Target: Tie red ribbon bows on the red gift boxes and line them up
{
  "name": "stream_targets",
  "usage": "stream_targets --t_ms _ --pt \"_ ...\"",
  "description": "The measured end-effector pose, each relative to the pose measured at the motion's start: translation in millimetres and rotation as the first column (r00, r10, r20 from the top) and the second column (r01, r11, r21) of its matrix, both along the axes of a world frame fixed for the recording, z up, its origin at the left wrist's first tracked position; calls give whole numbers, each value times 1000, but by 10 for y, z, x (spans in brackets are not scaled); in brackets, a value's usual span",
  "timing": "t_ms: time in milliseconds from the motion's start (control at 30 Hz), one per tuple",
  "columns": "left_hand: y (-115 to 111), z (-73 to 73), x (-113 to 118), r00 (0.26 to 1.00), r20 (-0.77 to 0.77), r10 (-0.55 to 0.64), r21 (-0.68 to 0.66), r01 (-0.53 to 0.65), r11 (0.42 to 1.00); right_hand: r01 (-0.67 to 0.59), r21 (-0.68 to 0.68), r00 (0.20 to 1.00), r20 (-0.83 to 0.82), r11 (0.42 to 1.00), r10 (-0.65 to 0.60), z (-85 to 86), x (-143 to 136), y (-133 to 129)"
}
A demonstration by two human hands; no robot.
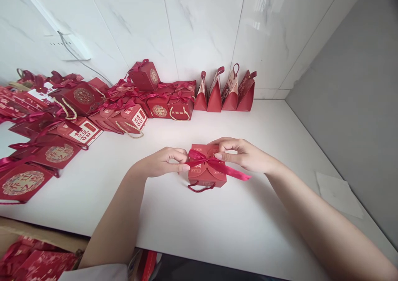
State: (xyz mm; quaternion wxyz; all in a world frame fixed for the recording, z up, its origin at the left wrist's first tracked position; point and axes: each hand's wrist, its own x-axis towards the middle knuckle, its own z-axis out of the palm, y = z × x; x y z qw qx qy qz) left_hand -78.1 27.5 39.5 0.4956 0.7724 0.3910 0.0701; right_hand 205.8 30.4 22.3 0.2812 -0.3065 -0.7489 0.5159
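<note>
A small red gift box (194,176) sits on the white table in front of me, its flaps folded shut on top. Across the lid runs a dark pink satin ribbon (231,171), knotted in the middle, with a loose tail hanging past the right side. My left hand (169,161) pinches the ribbon at the box's left edge between thumb and fingers. On the other side, my right hand (238,153) pinches the ribbon near the knot, its other fingers curled behind the box. A red cord handle (200,188) droops from the box's front.
Finished-looking red boxes with ribbons (160,106) are stacked along the wall and down the left side. Several triangular red boxes (214,96) stand at the back. A cardboard carton (37,235) with red packaging is at lower left. A pale sheet (338,194) lies at right.
</note>
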Motion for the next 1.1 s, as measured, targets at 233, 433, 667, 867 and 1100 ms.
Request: stream_targets --t_ms 233,433,667,867,1100 --pt "-8 -8 -2 1000 9 -7 -2 7 1000 18 10 1000 15 1000 -19 -17 -1 1" --pt "-5 2 13 999 31 -16 2 16 1000 33 -19 999 14 999 -33 -21 -1 0" --pt "-8 -3 -12 999 30 -39 -7 40 999 31 -5 999 -30 1000 -31 -16 -43 -7" --pt "11 18 -89 983 35 -178 -175 181 968 52 -44 998 -41 998 -54 27 -37 -24" --pt "34 -23 -83 998 23 57 -86 -54 995 68 -57 998 18 996 -67 40 -24 -11"
